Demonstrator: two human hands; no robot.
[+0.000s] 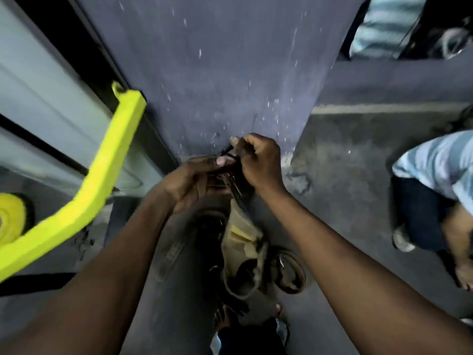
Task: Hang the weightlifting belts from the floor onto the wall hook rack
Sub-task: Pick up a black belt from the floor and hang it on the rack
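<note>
A worn tan weightlifting belt (243,242) hangs down against the dark purple wall (230,60), its upper end held between both hands. My left hand (194,180) grips the buckle end from the left. My right hand (258,160) pinches a thin dark strap or hook at the top, close to the wall. Below, more dark belts (289,270) lie coiled on the floor by my feet. The frame is blurred, so the hook itself is hard to make out.
A bright yellow metal frame (102,175) slants across the left, with a yellow disc (10,221) beside it. A person in a striped shirt (440,170) crouches at the right. A mirror (409,26) sits top right.
</note>
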